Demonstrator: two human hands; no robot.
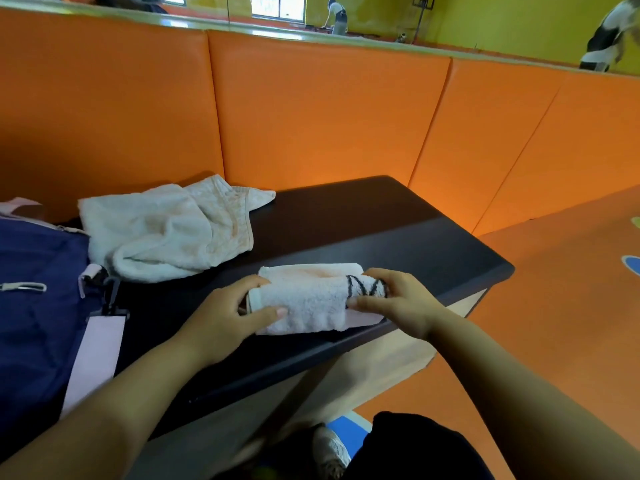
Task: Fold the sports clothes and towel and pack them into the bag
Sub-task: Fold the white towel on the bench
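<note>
A small white towel [308,297] with a black zigzag mark lies partly rolled near the front edge of the dark table [398,237]. My left hand [228,313] grips its left end, thumb on top. Its right end is gripped by my right hand [398,303], beside the black mark. A crumpled white garment [166,230] lies farther back on the table to the left. The navy bag [38,299] with a pink strap [97,355] sits at the table's left, partly cut off by the frame.
Orange padded wall panels [311,116] rise directly behind the table. The table's right corner [502,268] drops off to an orange floor [554,323]. A shoe [332,452] shows below the table edge. People stand far off in the background.
</note>
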